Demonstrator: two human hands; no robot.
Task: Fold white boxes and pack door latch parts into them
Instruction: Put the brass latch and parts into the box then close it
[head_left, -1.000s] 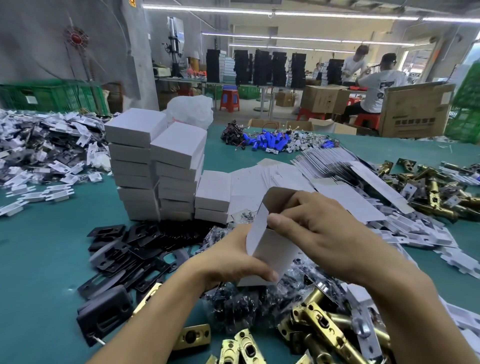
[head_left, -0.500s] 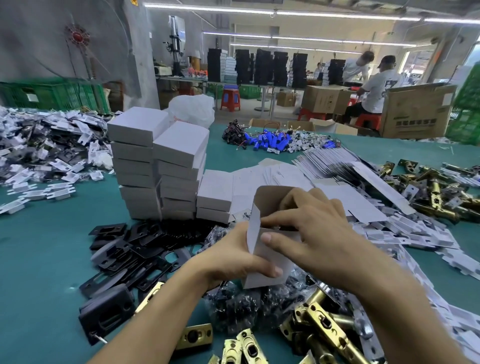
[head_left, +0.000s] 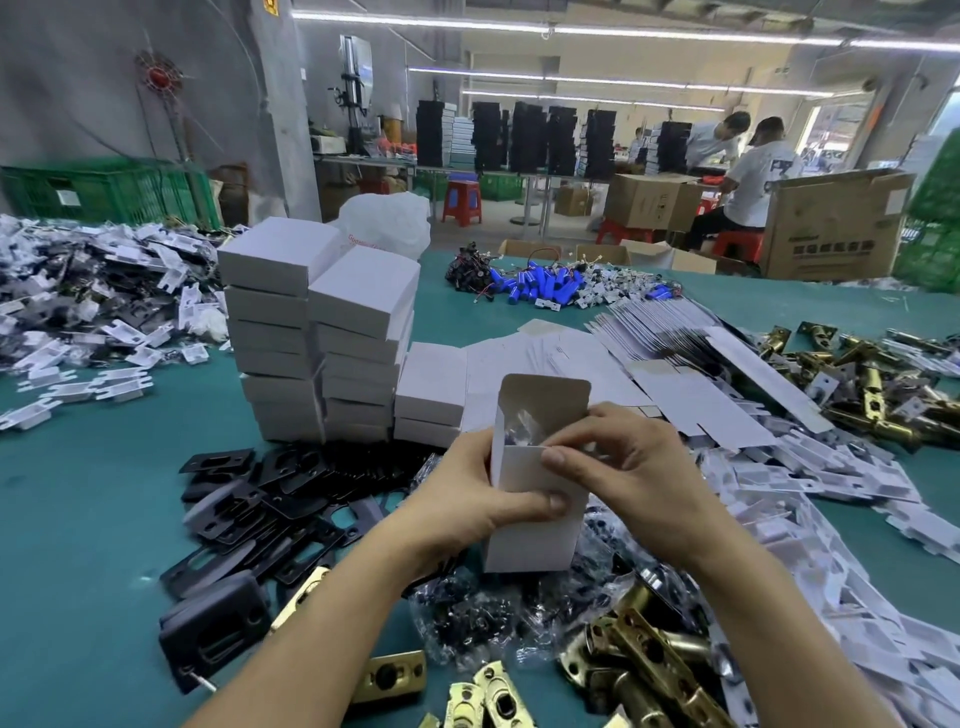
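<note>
Matt white cardboard box (head_left: 535, 499), shiny brass metal latches (head_left: 644, 660), matt black plates (head_left: 249, 499), smooth teal tabletop (head_left: 78, 545)

The white box (head_left: 530, 540) now stands upright, and the right hand (head_left: 634, 462) has drawn out to its rim.

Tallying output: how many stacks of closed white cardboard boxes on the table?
3: tall left white cardboard box stack, middle stack beside it, short two-box stack rightmost. More may hide behind.
</note>
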